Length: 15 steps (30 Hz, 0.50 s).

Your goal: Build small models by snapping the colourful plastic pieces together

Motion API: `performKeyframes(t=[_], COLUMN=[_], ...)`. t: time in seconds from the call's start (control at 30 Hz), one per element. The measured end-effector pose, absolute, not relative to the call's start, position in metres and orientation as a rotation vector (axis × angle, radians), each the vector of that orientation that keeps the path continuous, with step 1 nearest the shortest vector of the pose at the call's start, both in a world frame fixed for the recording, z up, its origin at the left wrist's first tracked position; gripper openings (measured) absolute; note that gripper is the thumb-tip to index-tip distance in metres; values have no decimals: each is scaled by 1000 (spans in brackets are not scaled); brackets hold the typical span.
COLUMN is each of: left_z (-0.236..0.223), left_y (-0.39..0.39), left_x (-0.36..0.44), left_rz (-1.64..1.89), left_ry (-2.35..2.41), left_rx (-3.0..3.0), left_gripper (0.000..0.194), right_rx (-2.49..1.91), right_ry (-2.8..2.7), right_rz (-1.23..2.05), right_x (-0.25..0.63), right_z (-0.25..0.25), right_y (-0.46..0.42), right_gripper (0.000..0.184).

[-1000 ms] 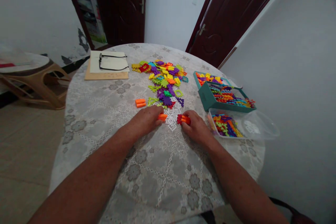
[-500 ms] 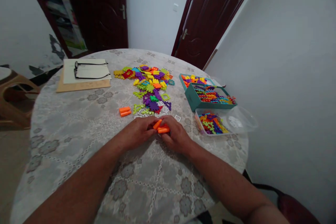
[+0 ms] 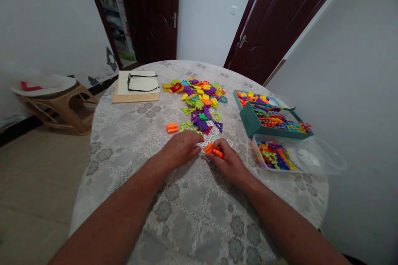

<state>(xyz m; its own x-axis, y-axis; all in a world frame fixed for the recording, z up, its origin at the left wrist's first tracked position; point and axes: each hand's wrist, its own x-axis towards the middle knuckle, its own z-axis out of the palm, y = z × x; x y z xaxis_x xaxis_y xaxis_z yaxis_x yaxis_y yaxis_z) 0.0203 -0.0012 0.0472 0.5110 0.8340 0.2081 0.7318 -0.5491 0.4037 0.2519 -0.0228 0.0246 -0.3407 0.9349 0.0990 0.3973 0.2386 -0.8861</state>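
Note:
My right hand (image 3: 229, 160) is closed around several orange plastic toy pieces (image 3: 209, 148), which stick out between its thumb and fingers toward the left. Facing it, my left hand (image 3: 183, 148) has its thumb and fingers apart, with nothing seen between them, just left of the orange pieces. White lattice pieces (image 3: 214, 131) lie on the table beyond both hands. To the left of them rests a small orange block of joined pieces (image 3: 172, 128). A heap of coloured building pieces (image 3: 202, 105) in purple, green, yellow and red spreads farther back.
On the right stand a teal box (image 3: 248, 121) of colourful strips, another teal tray (image 3: 238, 98) behind it, and a clear plastic container (image 3: 256, 153) with its lid. Black glasses (image 3: 143, 90) lie on papers (image 3: 122, 78) at back left. A patterned cloth covers the round table (image 3: 124, 132).
My left hand has come away from the orange pieces and opened, while my right hand keeps them. The view has turned left, so everything appears farther right.

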Motion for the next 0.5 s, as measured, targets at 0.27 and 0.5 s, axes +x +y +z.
performKeyframes(t=[0.27,0.5], left_z=[47,44], left_y=[16,21], left_x=[-18,-25], left_rz=[566,393], left_ry=[2139,2142], left_rx=[2309,2193], left_gripper=[39,30], right_rx=[-941,-927], right_ry=[-999,-990], right_rz=[1727,1859], right_x=[262,261], right_z=[33,29], right_y=[-9,-8], right_gripper=[61,43])
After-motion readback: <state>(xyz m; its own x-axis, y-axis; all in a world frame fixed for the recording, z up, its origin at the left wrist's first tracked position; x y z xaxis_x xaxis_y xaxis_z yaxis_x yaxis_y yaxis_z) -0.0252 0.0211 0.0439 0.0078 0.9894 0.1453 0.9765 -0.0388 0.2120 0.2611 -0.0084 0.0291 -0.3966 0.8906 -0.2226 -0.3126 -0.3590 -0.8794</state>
